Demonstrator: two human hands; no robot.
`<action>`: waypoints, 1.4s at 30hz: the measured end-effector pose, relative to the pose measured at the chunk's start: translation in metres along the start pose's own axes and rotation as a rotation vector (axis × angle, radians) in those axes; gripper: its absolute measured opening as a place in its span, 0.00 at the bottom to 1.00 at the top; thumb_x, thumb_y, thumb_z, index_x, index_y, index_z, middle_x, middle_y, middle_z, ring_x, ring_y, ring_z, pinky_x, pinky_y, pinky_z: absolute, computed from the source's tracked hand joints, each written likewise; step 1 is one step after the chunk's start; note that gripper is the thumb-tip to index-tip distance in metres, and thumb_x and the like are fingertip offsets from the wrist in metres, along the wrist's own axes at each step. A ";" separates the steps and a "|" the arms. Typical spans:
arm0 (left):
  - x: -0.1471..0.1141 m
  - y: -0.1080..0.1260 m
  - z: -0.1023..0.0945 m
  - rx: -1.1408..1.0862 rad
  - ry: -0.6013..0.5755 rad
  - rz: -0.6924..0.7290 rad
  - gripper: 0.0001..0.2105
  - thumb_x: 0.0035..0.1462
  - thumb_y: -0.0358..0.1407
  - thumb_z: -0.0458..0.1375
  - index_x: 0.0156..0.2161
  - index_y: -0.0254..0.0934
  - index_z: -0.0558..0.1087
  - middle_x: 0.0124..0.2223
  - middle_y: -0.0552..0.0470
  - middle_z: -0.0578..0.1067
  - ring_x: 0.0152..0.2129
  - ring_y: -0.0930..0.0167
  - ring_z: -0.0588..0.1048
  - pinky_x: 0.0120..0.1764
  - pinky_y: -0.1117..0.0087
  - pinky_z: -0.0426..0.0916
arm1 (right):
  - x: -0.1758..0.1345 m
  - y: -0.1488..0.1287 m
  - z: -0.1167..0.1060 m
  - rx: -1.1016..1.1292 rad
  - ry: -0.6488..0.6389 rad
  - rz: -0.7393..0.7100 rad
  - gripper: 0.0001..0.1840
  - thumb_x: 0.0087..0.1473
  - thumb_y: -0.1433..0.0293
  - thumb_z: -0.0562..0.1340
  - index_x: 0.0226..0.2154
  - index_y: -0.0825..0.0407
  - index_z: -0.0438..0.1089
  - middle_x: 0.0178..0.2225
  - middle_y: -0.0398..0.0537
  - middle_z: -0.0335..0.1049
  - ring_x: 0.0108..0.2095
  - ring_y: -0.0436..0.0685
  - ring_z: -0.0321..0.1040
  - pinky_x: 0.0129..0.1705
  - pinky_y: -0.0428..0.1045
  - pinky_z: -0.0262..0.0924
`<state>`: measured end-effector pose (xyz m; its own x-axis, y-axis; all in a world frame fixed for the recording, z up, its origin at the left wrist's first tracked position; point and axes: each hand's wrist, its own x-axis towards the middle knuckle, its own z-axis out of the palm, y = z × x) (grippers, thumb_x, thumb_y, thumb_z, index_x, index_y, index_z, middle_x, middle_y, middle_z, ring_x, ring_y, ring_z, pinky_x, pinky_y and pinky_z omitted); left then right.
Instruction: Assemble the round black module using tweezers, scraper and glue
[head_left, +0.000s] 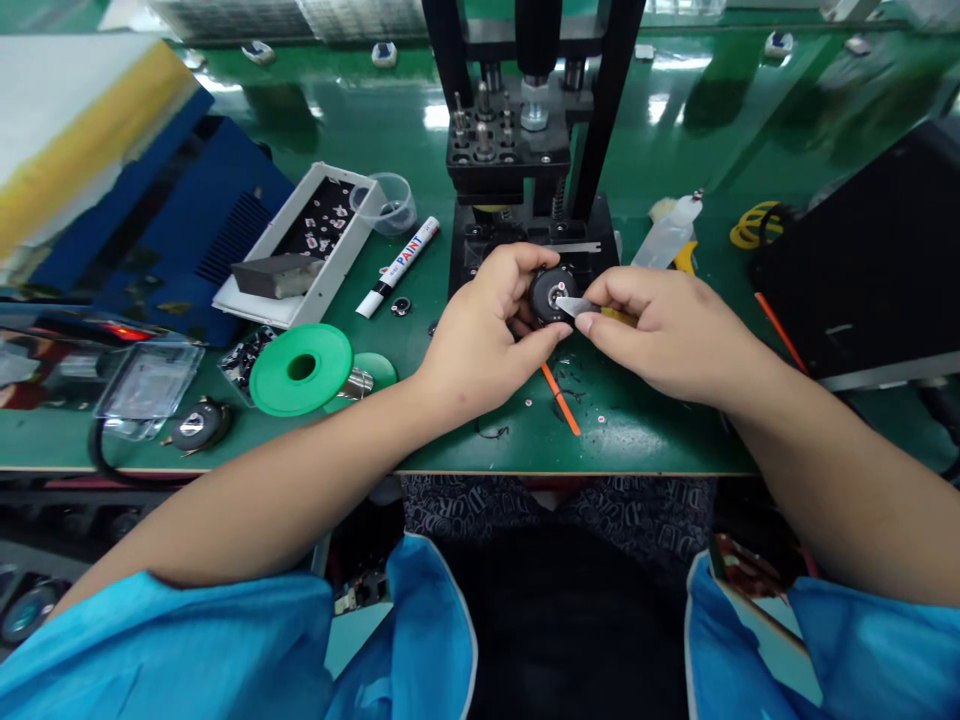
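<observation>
My left hand (484, 330) is closed around a round black part (546, 300) with a metal centre, thumb along its lower edge and fingers at its upper rim. A tiny whitish piece shows on its face. From the right, my right hand (652, 325) pinches a pointed metal blade (576, 306) between thumb and fingers, its tip at the part's centre. Something yellow shows under these fingers; its kind is hidden. Just below lies an orange stick (561, 398) on the green table (637, 440), among small dark scraps. Behind both hands stands a black press (510, 180).
Left are a white box (330, 275) of small parts, a clear cup (394, 205), a paint marker (397, 268), a green solder spool (300, 370) and another round black part (199, 425). Right are a plastic bottle (667, 232) and a large black case (870, 250).
</observation>
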<state>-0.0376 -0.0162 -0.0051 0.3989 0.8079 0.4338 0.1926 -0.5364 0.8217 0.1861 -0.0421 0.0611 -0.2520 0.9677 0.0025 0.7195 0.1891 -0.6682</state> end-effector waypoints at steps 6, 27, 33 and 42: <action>0.000 -0.001 0.000 -0.010 -0.005 -0.017 0.27 0.61 0.29 0.70 0.63 0.43 0.70 0.47 0.51 0.81 0.38 0.67 0.83 0.37 0.64 0.83 | 0.000 -0.001 0.000 -0.009 -0.006 0.010 0.07 0.65 0.65 0.67 0.34 0.49 0.76 0.26 0.40 0.67 0.29 0.54 0.62 0.36 0.53 0.51; 0.000 0.007 -0.001 0.102 0.009 -0.019 0.25 0.60 0.31 0.70 0.61 0.43 0.71 0.43 0.54 0.82 0.30 0.71 0.79 0.34 0.67 0.81 | 0.001 -0.004 -0.001 0.027 -0.040 0.008 0.07 0.63 0.66 0.67 0.33 0.49 0.77 0.24 0.38 0.64 0.28 0.53 0.60 0.34 0.52 0.50; -0.001 0.007 0.002 0.063 0.015 -0.034 0.26 0.60 0.30 0.68 0.62 0.42 0.71 0.51 0.48 0.83 0.35 0.66 0.83 0.39 0.60 0.83 | 0.000 -0.001 -0.002 0.094 -0.085 0.060 0.10 0.63 0.64 0.67 0.32 0.50 0.78 0.23 0.39 0.64 0.27 0.53 0.58 0.33 0.54 0.49; 0.003 0.010 0.004 0.057 -0.092 -0.074 0.25 0.68 0.33 0.65 0.67 0.39 0.68 0.68 0.39 0.78 0.56 0.59 0.84 0.58 0.56 0.84 | 0.001 0.013 -0.006 0.002 -0.076 0.138 0.10 0.61 0.59 0.71 0.30 0.44 0.81 0.27 0.51 0.77 0.27 0.61 0.69 0.33 0.59 0.56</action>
<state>-0.0305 -0.0206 0.0031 0.4619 0.8212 0.3352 0.2744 -0.4917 0.8264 0.1987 -0.0379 0.0569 -0.1989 0.9692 -0.1455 0.7494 0.0547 -0.6598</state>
